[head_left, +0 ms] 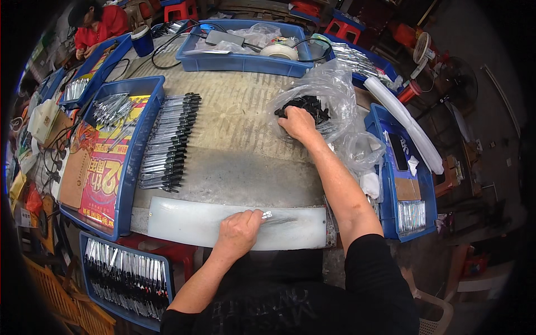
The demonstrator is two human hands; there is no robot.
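My left hand [239, 233] is closed, resting over a pale, translucent board [184, 220] at the table's near edge. Small silvery-white ends [267, 214] stick out past its thumb and fingers; the rest is hidden in the fist. My right hand [300, 124] reaches forward into an open clear plastic bag [341, 92], its fingers curled on a heap of small black plastic parts [315, 107]. Which part the fingertips grip is hidden. Left of centre, a long row of clear pens [167, 139] with black ends lies side by side on the table.
Blue trays [149, 131] line the table's left side, with another blue tray [245, 64] of bags and cables at the back. A blue bin [427, 215] stands at right beside a white plastic roll [402, 123]. Pens fill a lower-left tray [125, 237]. A person in red [113, 23] sits far left.
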